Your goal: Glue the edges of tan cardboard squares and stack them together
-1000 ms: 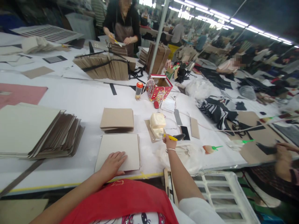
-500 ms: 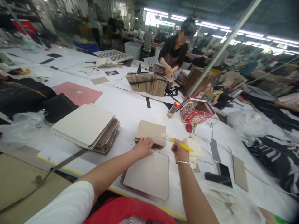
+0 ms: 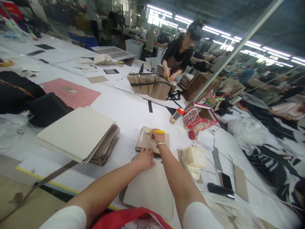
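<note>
My right hand (image 3: 158, 136) is closed around the yellow handle of a brush (image 3: 159, 131), held low over the small stack of tan boards (image 3: 166, 143). A wet white streak shows on the top board's left part, beside the brush tip. My left hand (image 3: 145, 158) lies with fingers extended at the near edge of that stack, its palm over a larger stack of pale boards (image 3: 147, 190). Right of the hands sits a cream-coloured block-like container (image 3: 194, 156) with a pale smeared surface.
A tall stack of pale boards (image 3: 76, 133) stands left, near a pink sheet (image 3: 71, 92). Ahead are a red patterned paper bag (image 3: 199, 119), a red-capped bottle (image 3: 176, 116) and a strapped row of brown boards (image 3: 150, 86). A co-worker (image 3: 177, 54) works behind them. A slanted metal pole (image 3: 228, 60) rises right.
My right hand has moved left with the brush, from beside the small stack to over its top board. A white streak now shows there. My left hand has shifted slightly nearer me.
</note>
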### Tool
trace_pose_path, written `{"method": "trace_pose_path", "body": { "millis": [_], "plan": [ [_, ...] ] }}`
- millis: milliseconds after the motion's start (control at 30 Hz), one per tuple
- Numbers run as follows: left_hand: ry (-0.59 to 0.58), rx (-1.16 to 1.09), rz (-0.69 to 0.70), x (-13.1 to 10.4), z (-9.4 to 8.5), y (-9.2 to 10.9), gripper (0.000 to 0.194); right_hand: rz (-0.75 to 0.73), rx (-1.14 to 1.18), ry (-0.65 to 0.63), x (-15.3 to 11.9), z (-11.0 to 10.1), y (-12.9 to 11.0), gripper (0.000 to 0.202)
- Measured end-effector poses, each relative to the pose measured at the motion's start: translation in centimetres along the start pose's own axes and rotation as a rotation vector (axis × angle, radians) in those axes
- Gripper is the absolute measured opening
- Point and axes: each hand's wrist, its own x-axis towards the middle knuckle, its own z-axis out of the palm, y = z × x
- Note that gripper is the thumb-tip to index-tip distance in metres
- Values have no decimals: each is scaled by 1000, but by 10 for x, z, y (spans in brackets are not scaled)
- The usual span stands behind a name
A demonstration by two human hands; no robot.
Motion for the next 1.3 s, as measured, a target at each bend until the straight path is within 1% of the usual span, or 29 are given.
{"method": "trace_pose_path", "body": {
  "millis": [67, 100, 167, 300, 367, 433, 500, 667, 733, 767, 800, 867, 933, 967, 1000, 1067, 1133, 1200, 1300],
  "plan": [
    [9, 4, 7, 0, 1, 0, 49, -1, -17, 51, 11, -9, 5, 13],
    [15, 4, 10, 0, 1, 1, 48, 2, -28, 78, 15, -18, 8, 15],
    [23, 1, 4, -1, 0, 2, 47, 9, -56, 132, 16, -45, 16, 17],
    [7, -8, -32, 1, -6, 7, 43, 34, -116, 242, 9, -108, 24, 20],
    [-3, -8, -39, 2, -7, 9, 43, 49, -140, 282, 3, -128, 25, 22],
    [-11, -7, -43, 3, -6, 10, 44, 60, -162, 299, -7, -138, 27, 22],
    [-12, -6, -42, 3, -5, 10, 45, 63, -205, 280, -25, -141, 31, 22],
    [-12, -6, -44, 4, -4, 10, 44, 75, -377, 161, -87, -146, 42, 21],
    [-18, -3, -48, 3, -5, 10, 44, 59, -421, 158, -97, -144, 39, 23],
    [-20, 1, -48, 2, -6, 10, 45, 16, -438, 150, -97, -139, 35, 25],
    [-21, 4, -48, 2, -6, 11, 45, -63, -446, 136, -92, -131, 29, 27],
    [-20, 10, -47, 1, -6, 11, 47, -309, -451, 69, -72, -107, 16, 29],
    [-8, 14, -44, 1, -6, 10, 50, -567, -491, -32, -48, -74, 2, 27],
    [-2, 15, -44, 1, -6, 10, 52, -654, -535, -80, -38, -58, -3, 26],
    [2, 14, -44, 1, -6, 10, 53, -702, -594, -122, -29, -42, -7, 26],
    [5, 0, -44, 0, -8, 9, 54, -707, -726, -188, -21, -18, -11, 25],
    [-6, -23, -51, 0, -11, 9, 54, -682, -831, -256, -26, -6, -10, 24],
    [-21, -32, -65, 0, -13, 10, 56, -688, -875, -322, -42, -5, -7, 24],
    [-35, -36, -34, 1, -12, 14, 52, -733, -877, -392, -70, -13, -2, 25]
  ]
}}
